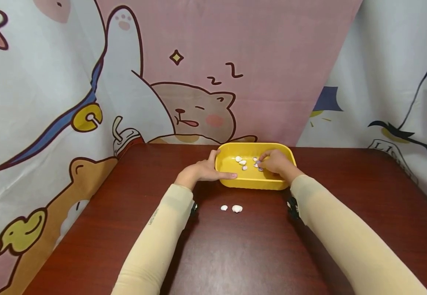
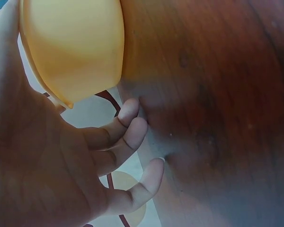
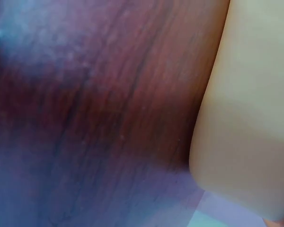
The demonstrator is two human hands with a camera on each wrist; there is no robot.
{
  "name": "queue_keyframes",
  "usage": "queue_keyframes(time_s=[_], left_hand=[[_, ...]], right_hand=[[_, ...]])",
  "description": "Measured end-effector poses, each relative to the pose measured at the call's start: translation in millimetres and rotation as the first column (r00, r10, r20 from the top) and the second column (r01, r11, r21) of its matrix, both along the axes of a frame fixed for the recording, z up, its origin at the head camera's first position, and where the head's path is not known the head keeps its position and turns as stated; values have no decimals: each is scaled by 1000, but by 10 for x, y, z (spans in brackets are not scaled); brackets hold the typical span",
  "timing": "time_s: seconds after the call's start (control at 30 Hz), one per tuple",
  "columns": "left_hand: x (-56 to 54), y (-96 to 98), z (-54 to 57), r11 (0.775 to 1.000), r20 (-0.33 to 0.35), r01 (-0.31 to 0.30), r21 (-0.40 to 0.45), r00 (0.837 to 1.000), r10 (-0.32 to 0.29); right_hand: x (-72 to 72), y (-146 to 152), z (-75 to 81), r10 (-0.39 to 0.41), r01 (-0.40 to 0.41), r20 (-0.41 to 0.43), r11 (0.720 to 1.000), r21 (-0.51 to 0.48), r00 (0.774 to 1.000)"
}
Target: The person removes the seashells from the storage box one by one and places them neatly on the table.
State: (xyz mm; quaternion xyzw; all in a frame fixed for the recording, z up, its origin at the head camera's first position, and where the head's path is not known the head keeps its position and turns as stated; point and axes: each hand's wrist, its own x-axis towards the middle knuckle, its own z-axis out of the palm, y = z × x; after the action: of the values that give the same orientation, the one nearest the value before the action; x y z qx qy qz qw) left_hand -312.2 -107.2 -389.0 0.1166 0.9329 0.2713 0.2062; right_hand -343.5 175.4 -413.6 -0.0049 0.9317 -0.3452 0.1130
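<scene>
A yellow tray (image 1: 254,184) stands on the table with several small white and purple seashells (image 1: 238,159) in it. My left hand (image 1: 206,169) grips the tray's left end, its thumb over the near rim. In the left wrist view, the other fingers (image 2: 151,177) curl loosely beside the tray (image 2: 75,42). My right hand (image 1: 275,161) reaches inside over the right half, fingertips pinching a small purple shell (image 1: 258,162); the hand partly hides the grip. In the right wrist view, only the tray's outer wall (image 3: 246,104) shows clearly.
Two white shells lie on the table in front of the tray, a smaller one (image 1: 224,208) and a larger ribbed one (image 1: 237,209). The dark red-brown wooden table (image 1: 242,254) meets a cartoon-printed cloth (image 1: 265,61) behind and at both sides.
</scene>
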Motion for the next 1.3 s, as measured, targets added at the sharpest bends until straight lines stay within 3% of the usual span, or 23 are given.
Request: queue_keyframes(time_s=[0.2, 0.37, 0.57, 0.7, 0.9, 1.0, 1.3], left_hand=[[-7, 31, 7, 1000, 16, 12, -6, 1000, -12], [-25, 48, -9, 999, 17, 14, -28, 1000, -14], [-36, 12, -21, 999, 19, -9, -41, 1000, 10], [-29, -7, -20, 999, 11, -13, -35, 1000, 13], [-32, 5, -29, 996, 3, -21, -86, 1000, 22], [-30, 3, -13, 998, -12, -22, -60, 1000, 21], [-27, 12, -25, 999, 9, -21, -43, 1000, 21]], right_hand=[[109, -79, 71, 87, -88, -190, 996, 2, 978], [289, -146, 305, 115, -137, -263, 988, -68, 958], [627, -198, 708, 159, -191, -288, 978, -87, 944], [866, -163, 833, 179, -215, -274, 971, -106, 945], [1162, -99, 761, 228, -269, -254, 953, -140, 940], [1267, -75, 648, 241, -285, -250, 945, -160, 938], [1412, -108, 278, 348, -378, -185, 911, -163, 919]])
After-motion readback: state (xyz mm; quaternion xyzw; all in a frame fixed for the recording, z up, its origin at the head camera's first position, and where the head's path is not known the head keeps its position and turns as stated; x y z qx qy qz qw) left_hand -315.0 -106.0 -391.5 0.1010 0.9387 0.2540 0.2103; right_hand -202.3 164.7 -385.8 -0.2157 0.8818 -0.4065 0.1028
